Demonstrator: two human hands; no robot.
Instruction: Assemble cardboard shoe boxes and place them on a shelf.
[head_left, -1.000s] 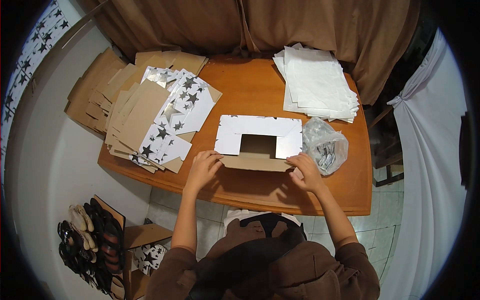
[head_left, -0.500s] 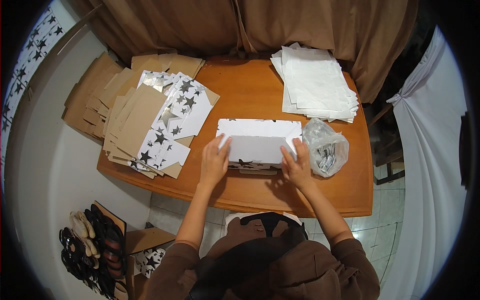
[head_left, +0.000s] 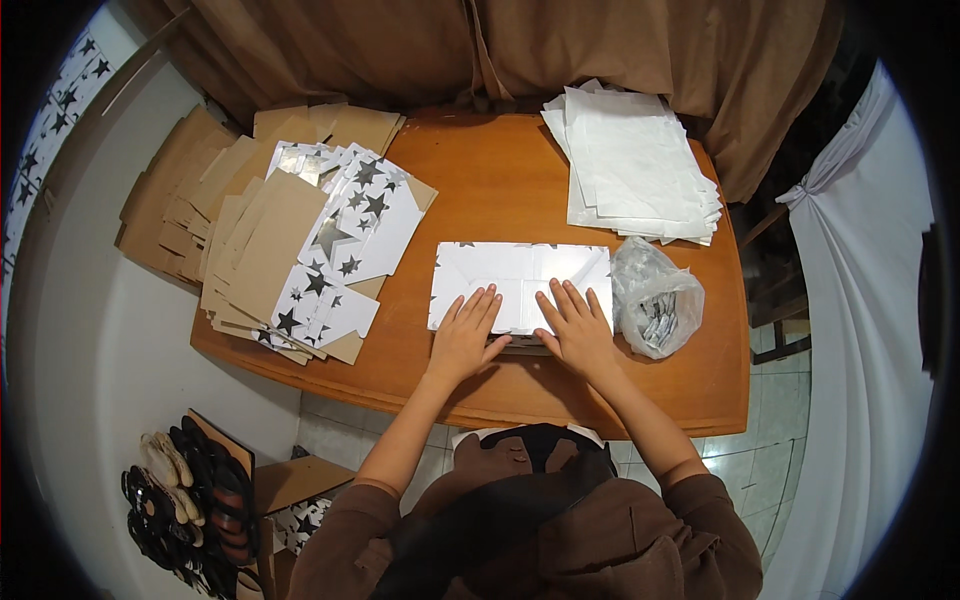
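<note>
A white cardboard box (head_left: 518, 264) with black star marks along its edges lies on the wooden table in front of me. Its upper face is folded shut, with crease lines running across it. My left hand (head_left: 466, 335) rests flat on the near left part of that face, fingers stretched out. Flat on the near right part lies my right hand (head_left: 575, 325), its fingers spread. Neither hand grips anything. Close by the box's right side sits a clear plastic bag (head_left: 640, 262) with small silvery packets (head_left: 660, 322) in it.
Flat brown cardboard pieces (head_left: 262, 240) and star-printed white ones (head_left: 345, 235) are piled on the table's left. White paper sheets (head_left: 640, 160) lie stacked at the far right. Brown curtains (head_left: 400, 50) hang behind the table (head_left: 480, 170). Shoes (head_left: 190, 490) stand at the lower left.
The raised grey-white flap on the box's near side has been folded down. Both hands have moved from the box's sides to lie flat on its top.
</note>
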